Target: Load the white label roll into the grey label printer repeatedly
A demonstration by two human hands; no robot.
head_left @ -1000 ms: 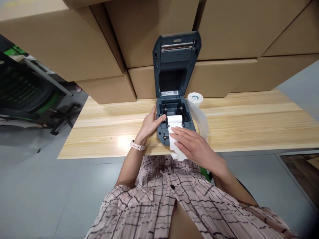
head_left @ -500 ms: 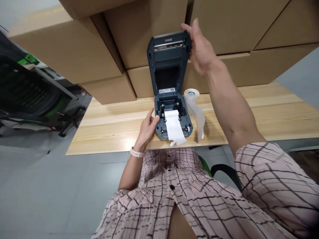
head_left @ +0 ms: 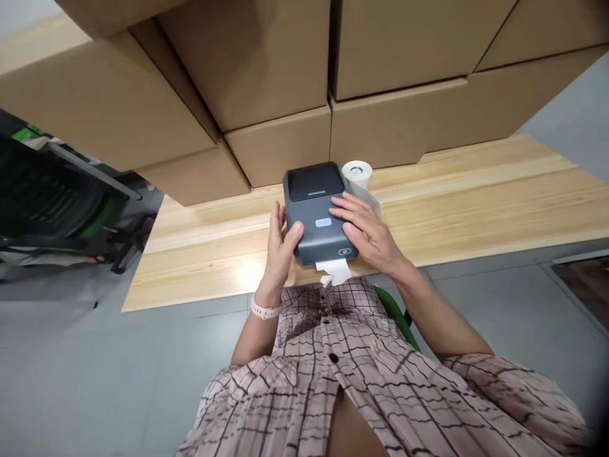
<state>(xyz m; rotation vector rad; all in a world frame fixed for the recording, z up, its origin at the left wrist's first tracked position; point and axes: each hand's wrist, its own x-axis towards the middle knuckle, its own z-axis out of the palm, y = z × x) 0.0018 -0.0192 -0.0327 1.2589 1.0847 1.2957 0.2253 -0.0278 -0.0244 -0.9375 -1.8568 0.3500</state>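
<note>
One grey printer (head_left: 311,212), near front edge of the table (head_left: 190,247) | left hand (head_left: 280,257) along its side, right hand (head_left: 372,236) flat on top, both spread wide | looks hard, smooth, maybe heavy: hold both sides low

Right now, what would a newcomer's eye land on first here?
The closed, dark printer would likely draw the eye first, with the left hand at its left side and the right hand on its top. A ragged white paper strip sticks out of its front, and a white roll stands beside its right rear. Behind, brown cardboard boxes line the wooden table.
</note>
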